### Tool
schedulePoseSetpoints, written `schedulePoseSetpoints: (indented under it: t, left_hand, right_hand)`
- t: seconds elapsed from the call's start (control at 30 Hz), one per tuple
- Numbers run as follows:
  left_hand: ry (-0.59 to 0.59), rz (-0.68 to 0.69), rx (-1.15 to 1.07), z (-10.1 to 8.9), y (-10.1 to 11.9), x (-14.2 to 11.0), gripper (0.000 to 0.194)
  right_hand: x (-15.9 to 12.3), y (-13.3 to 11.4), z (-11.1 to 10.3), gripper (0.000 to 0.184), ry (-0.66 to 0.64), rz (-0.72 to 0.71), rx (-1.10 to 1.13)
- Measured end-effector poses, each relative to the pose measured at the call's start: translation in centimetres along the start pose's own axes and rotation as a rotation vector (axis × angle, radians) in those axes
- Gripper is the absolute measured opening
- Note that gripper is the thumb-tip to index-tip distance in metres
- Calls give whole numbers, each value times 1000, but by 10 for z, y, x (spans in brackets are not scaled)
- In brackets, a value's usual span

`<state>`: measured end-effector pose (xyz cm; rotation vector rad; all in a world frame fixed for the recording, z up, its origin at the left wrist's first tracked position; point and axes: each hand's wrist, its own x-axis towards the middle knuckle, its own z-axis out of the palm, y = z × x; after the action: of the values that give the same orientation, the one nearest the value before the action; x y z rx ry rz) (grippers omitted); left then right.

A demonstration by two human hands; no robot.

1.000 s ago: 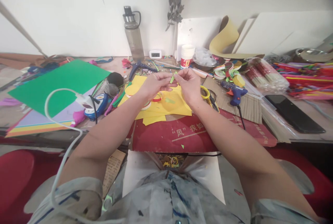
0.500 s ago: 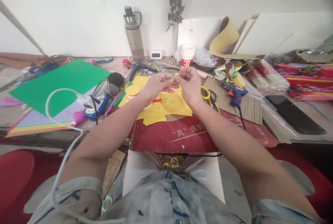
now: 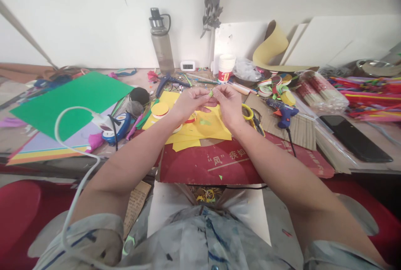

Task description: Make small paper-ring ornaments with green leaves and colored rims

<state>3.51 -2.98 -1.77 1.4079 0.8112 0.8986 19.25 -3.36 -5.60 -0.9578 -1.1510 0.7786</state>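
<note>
Between my fingertips is a small light-green piece (image 3: 211, 93), which looks like paper or felt. My left hand (image 3: 193, 102) pinches it from one side, and my right hand (image 3: 229, 105) pinches it from the other. Both hands hover over yellow sheets (image 3: 184, 137) spread on a red printed board (image 3: 188, 163). Under and beside my left hand lie a round yellow-topped disc (image 3: 159, 110) with a white and red edge and a partly hidden red-rimmed one (image 3: 190, 118). Yellow-handled scissors (image 3: 248, 112) rest just right of my right hand.
A blue glue gun (image 3: 285, 116) lies on corrugated cardboard (image 3: 302, 132) at the right, near a black phone (image 3: 355, 138). At the back stand a water bottle (image 3: 162, 48) and paper cups (image 3: 226, 68). Green sheet (image 3: 75, 103) and a white cable (image 3: 82, 182) are at the left.
My right hand has dropped slightly and its fingers have drawn in around the green piece, which shows a little more now. My left hand has barely shifted.
</note>
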Motion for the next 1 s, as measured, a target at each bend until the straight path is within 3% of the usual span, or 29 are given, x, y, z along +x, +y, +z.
schedulePoseSetpoints:
  t: [0.27, 0.47, 0.73, 1.0]
  left_hand:
    - [-39, -23, -48, 0, 1, 0, 29]
    - [-40, 0, -74, 0, 0, 2, 39]
    - [-6, -18, -25, -2, -3, 4, 20]
    - [-3, -8, -62, -1, -3, 4, 21]
  right_hand:
    - [-1, 1, 1, 21, 32, -72, 51]
    - [-2, 0, 1, 21, 4, 18, 27]
    - [-4, 1, 1, 25, -21, -27, 2]
    - [-6, -3, 1, 34, -52, 10, 28]
